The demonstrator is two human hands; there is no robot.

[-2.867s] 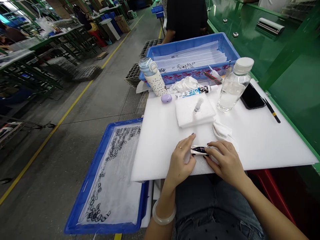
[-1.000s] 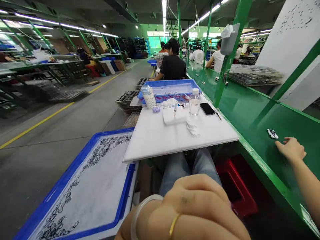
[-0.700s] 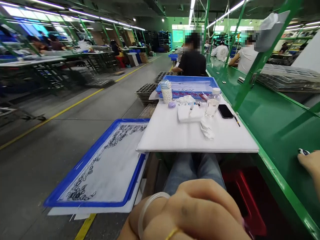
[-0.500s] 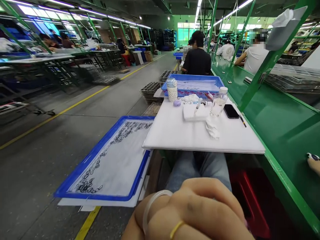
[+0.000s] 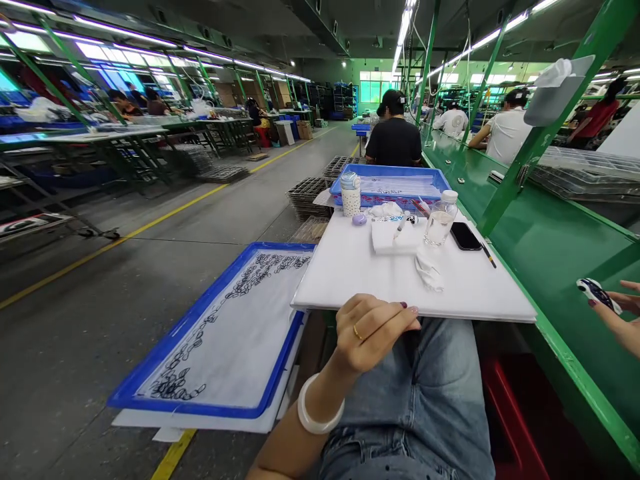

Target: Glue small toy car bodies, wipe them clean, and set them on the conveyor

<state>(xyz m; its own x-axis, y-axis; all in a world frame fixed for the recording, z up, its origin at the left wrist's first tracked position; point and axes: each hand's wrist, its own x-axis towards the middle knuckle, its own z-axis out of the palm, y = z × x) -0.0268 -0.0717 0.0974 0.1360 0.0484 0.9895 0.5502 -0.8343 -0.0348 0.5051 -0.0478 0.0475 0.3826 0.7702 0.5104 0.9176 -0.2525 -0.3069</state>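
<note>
My left hand (image 5: 370, 330), with a white bangle and a yellow ring, hangs over my lap at the front edge of the white board (image 5: 345, 280). Its fingers are bent and pressed together, and whatever lies beneath them, if anything, is hidden. At the right edge of the view, my right hand (image 5: 620, 320) grips a small black-and-white moulded piece (image 5: 597, 295) over the green bench. The rest of that hand is cut off by the frame. A crumpled white tissue (image 5: 429, 272) lies on the board, beyond my left hand.
On the board stand a water bottle (image 5: 440, 220), a dotted cup (image 5: 351, 195), a phone (image 5: 465, 236) and a pencil (image 5: 489, 255). A blue tray (image 5: 187, 333) with black loops sits lower left. Green bench (image 5: 540, 257) runs along the right; a person (image 5: 394, 137) sits ahead.
My left hand has moved away from close to the camera, up and forward to the board's edge. My right hand has come further into view, moving left with the black-and-white piece.
</note>
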